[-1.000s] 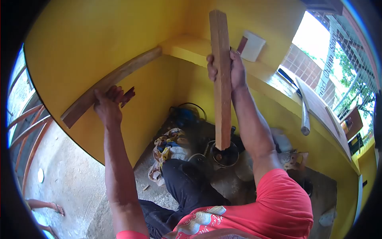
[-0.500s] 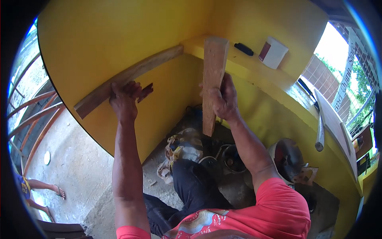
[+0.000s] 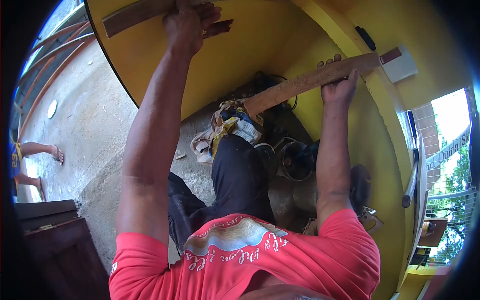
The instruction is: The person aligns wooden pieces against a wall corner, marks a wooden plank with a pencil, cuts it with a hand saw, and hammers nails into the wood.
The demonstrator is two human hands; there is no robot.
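My left hand [image 3: 186, 29] is raised at the upper left, its fingers bent around a narrow wooden strip [image 3: 132, 16] that lies against the yellow panel [image 3: 250, 35]. Just beyond those fingertips shows a dark red, jagged-ended piece [image 3: 218, 29]; I cannot tell whether the hand touches it. My right hand [image 3: 341, 87] grips a length of sawn wood [image 3: 300, 86] near its right end, thumb on the near side and fingers over the far edge. This wood slants down to the left, its lower end over a crumpled bag [image 3: 225, 125].
A black object [image 3: 365, 38] and a white-and-maroon box [image 3: 398, 64] sit on the yellow ledge. Buckets [image 3: 296, 160] stand on the floor beside my knee. At the far left are another person's legs [image 3: 40, 149]. A dark wooden piece [image 3: 65, 245] is at lower left.
The view has tilted down and turned. The wood in my right hand has swung from upright to a slant, and that hand now holds it nearer one end. My left hand stays at the strip.
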